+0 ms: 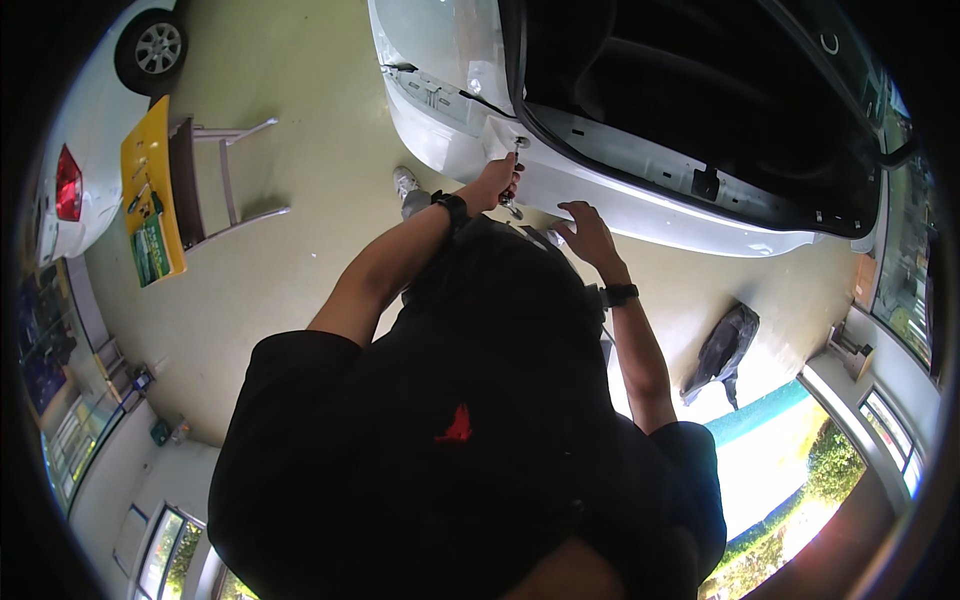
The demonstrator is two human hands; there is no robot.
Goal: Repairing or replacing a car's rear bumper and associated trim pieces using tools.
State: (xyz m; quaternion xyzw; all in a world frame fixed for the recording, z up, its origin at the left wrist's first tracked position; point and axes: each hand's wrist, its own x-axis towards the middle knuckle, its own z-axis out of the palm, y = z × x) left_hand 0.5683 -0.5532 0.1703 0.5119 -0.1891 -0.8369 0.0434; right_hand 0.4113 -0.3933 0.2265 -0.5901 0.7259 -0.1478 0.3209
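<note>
My left hand (494, 183) is closed round a shiny metal wrench (511, 208) at the rear corner of a white car (560, 185). The tool's upper end meets the bodywork beside the boot opening; how it seats there is too small to make out. My right hand (588, 238) hangs just off the bumper's lower edge, fingers spread and holding nothing. Left of the boot, a bare lamp recess (430, 95) shows in the body. The boot (690, 90) stands open, dark inside, with a black seal along its rim.
A folding table with a yellow top (172, 190) stands at the left, bearing small tools and a green packet (150, 252). Beyond it is another white car (100, 110) with a red tail lamp (68, 185). A black object (727, 345) lies on the floor at the right, near a bright doorway.
</note>
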